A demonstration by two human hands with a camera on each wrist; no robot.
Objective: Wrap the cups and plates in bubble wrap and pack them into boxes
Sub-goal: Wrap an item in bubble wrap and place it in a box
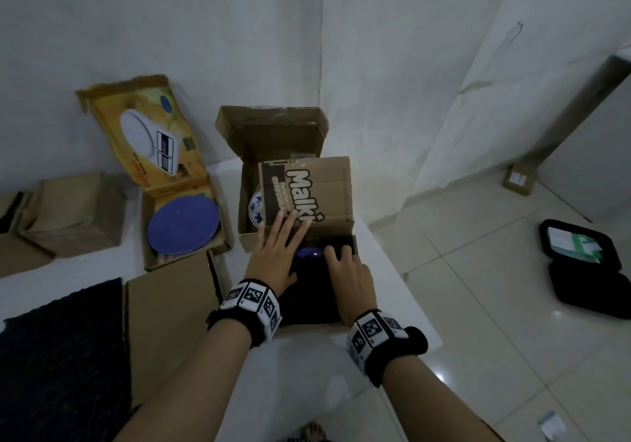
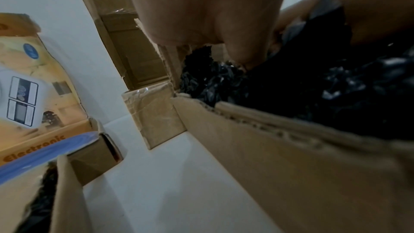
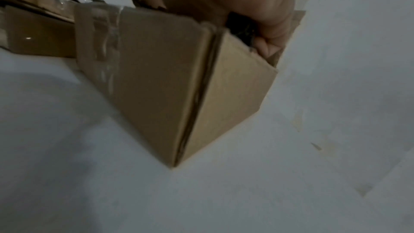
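An open cardboard box (image 1: pixel 351 227) lined with black bubble wrap (image 1: pixel 307 298) stands in front of me on the white table. A blue round piece (image 1: pixel 309 253), mostly buried in the wrap, shows between my hands. My left hand (image 1: pixel 278 247) lies flat with straight, spread fingers over the wrap, its fingertips touching the upright "Malki" flap (image 1: pixel 317 189). My right hand (image 1: pixel 345 267) has its fingers curled down into the wrap at the box's right side; the right wrist view shows these fingers (image 3: pixel 266 49) tucked inside the box (image 3: pixel 168 77) corner. The box wall (image 2: pixel 291 148) and crumpled wrap (image 2: pixel 313 86) fill the left wrist view.
Behind stands a second open box (image 1: pixel 280 134) holding a blue-patterned white plate (image 1: pixel 256 209). To the left, a yellow scale box (image 1: pixel 150 141) holds a blue plate (image 1: pixel 182 226). Flat cardboard (image 1: pixel 167 322) and a black wrap sheet (image 1: pixel 61 356) lie near left. A black case (image 1: pixel 580 267) lies on the floor.
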